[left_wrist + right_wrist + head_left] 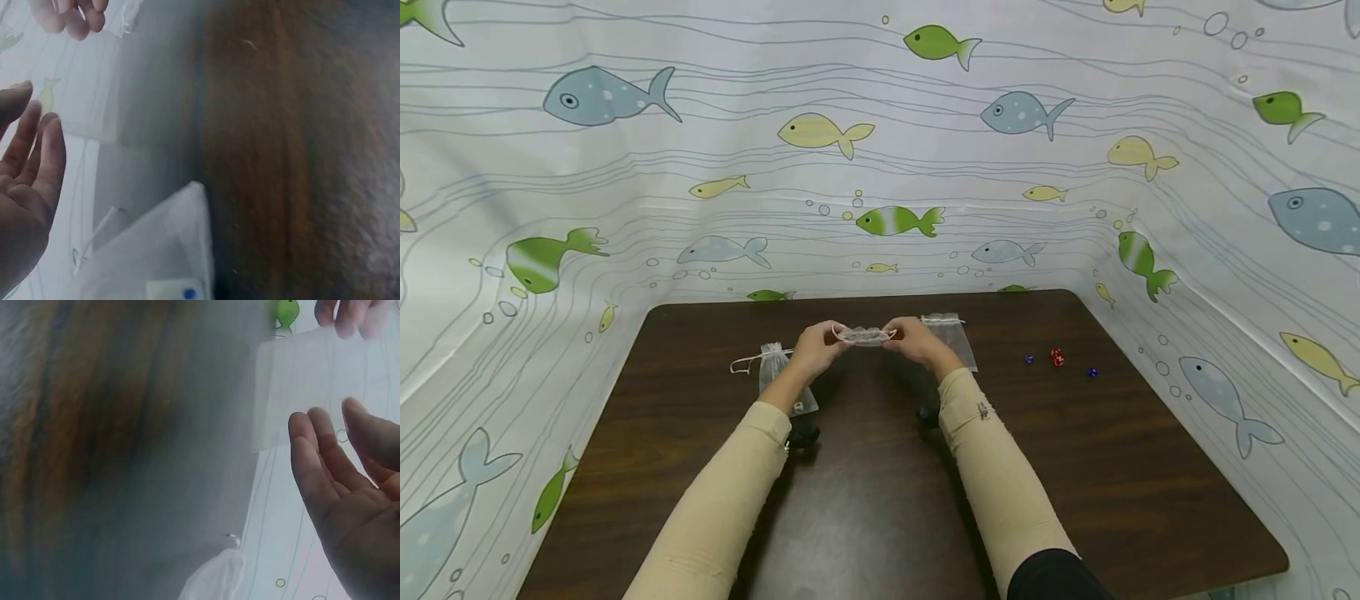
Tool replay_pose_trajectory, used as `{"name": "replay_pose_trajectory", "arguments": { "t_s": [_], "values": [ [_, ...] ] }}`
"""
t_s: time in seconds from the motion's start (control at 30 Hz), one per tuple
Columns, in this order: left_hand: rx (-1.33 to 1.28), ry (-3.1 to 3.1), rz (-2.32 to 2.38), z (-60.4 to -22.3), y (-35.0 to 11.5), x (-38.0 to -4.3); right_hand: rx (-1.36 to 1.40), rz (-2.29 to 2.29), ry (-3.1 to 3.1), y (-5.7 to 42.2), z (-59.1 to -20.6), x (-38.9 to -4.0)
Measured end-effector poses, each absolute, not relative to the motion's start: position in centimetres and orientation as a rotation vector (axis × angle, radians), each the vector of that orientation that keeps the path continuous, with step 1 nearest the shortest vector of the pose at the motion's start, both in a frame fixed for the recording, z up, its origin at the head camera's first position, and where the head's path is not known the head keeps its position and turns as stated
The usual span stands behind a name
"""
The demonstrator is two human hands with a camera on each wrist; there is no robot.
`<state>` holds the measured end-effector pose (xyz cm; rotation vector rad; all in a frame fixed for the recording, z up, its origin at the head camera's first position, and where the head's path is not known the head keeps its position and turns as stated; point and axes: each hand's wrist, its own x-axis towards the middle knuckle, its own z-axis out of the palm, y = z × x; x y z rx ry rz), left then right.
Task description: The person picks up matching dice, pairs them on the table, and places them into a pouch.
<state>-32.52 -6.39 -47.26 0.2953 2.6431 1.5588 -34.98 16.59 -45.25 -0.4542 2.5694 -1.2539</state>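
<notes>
Above the far part of the table, a sheer white drawstring pouch is stretched between both hands. My left hand pinches its left end between thumb and fingers, and my right hand pinches the right end. White cord loops show at both ends. In the right wrist view the see-through pouch hangs flat, with nothing visible inside. A second sheer pouch lies beside the left forearm, its neck gathered. Inside its bottom is a white die with a blue dot.
Another sheer pouch lies flat behind the right wrist. To the right are a red dotted cluster, likely dice, and two small blue pieces, one left and one right. A fish-patterned curtain surrounds the dark wooden table.
</notes>
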Motion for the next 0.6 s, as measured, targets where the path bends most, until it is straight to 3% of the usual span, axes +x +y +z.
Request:
{"name": "replay_pose_trajectory", "arguments": {
  "t_s": [0.6],
  "values": [
    [0.450, 2.714, 1.251, -48.5, -6.4, -31.5, -0.499, -0.905, 2.544, 17.0, -46.4, -34.7]
  ]
}}
